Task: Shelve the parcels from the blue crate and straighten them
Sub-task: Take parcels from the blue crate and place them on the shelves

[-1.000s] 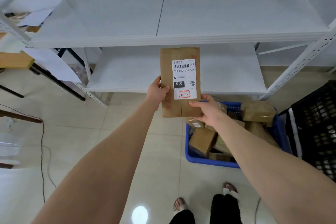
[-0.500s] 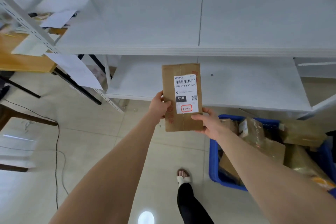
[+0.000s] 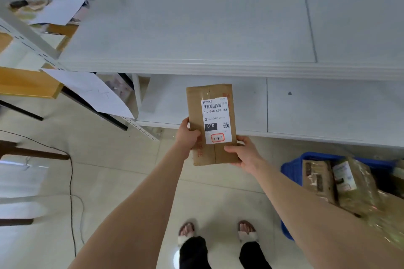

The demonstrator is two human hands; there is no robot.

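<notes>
A flat brown cardboard parcel [image 3: 197, 102] with a white shipping label marked 3-4-1 is held upright in front of the white shelving. My left hand [image 3: 186, 135] grips its left edge and my right hand [image 3: 244, 152] grips its lower right corner. The parcel hangs over the front edge of the lower shelf [image 3: 306, 116], with the broad upper shelf [image 3: 196, 28] above it. At the lower right the blue crate [image 3: 289, 168] stands on the floor with several brown parcels [image 3: 341, 183] in it, partly hidden by my right forearm.
A wooden table [image 3: 24, 83] with loose sheets of paper [image 3: 91, 91] stands at the left beside the shelf's perforated upright [image 3: 26, 37]. A black cable [image 3: 71, 181] runs over the tiled floor. My feet in sandals [image 3: 218, 231] stand below the parcel.
The view has shifted left along the shelving, so the blue crate now lies further right. Both hands keep the same hold on the parcel, which stays upright in front of the lower shelf.
</notes>
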